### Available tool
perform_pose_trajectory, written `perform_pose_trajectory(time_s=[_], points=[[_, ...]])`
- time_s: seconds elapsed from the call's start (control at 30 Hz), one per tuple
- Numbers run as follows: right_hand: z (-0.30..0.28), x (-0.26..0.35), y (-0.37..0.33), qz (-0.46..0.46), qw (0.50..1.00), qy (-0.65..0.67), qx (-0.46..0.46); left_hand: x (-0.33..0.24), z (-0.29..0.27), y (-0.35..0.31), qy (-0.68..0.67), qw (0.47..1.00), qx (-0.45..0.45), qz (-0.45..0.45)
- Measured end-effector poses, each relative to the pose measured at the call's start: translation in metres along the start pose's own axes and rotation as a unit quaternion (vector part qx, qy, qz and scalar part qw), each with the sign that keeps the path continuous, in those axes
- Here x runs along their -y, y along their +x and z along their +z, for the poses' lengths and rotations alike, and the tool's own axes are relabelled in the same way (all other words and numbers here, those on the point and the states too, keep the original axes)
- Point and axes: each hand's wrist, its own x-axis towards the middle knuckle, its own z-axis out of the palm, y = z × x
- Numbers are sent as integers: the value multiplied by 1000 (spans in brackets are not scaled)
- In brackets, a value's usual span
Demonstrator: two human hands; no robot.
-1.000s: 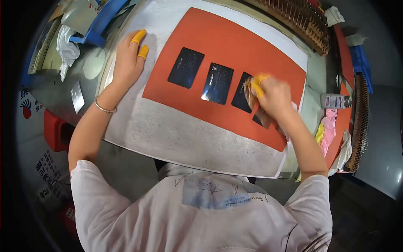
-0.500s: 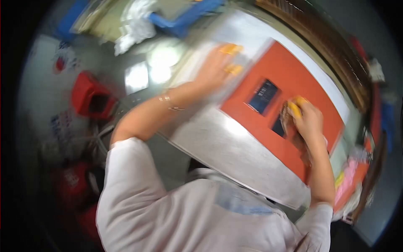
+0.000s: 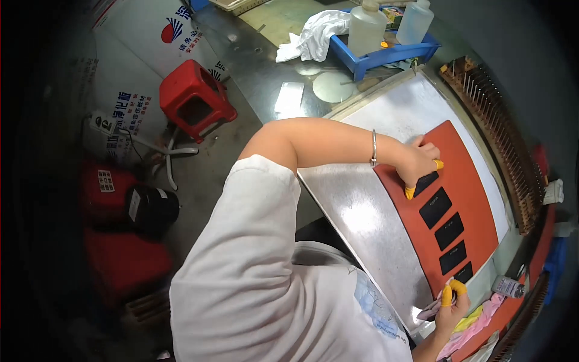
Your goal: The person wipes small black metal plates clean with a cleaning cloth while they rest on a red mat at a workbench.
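Note:
On an orange-red mat point(image 3: 467, 181) lies a slanting row of several thin black rectangular plates, one of them a black plate point(image 3: 449, 232) in the middle. My left hand point(image 3: 415, 161), with yellow finger cots on thumb and index finger, spans the farthest black plate point(image 3: 426, 183), gripping it at its opposite edges and partly covering it. At the near end of the mat, my right hand point(image 3: 451, 311) is closed, yellow cots on its fingertips, around a crumpled greyish cloth-like piece point(image 3: 430, 310). That hand is beside the nearest plate point(image 3: 463, 273).
A blue tray point(image 3: 386, 60) with translucent bottles point(image 3: 367, 30) and a white cloth point(image 3: 316, 36) stands at the back. Along the right runs a wooden rack with metal pins point(image 3: 491, 127). A small jar point(image 3: 508, 286) sits lower right. A red stool point(image 3: 192, 99) stands left.
My left hand has come right and nearer, from the white sheet onto the farthest plate. My right hand has drawn back to the mat's near end. The view has turned and more plates show.

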Motion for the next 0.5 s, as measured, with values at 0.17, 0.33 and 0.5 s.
perform_pose_trajectory(time_s=[0.17, 0.33, 0.5], points=[[-41, -30, -38, -40, 993, -60, -96, -9, -1, 2, -24, 998, 8, -63], [-79, -76, -43, 23, 986, 27, -160, -2, 6, 1, 50, 991, -105, -69], [-76, -104, -13, 6, 972, 68, -223, 8, 2, -10, 59, 990, -27, -128]])
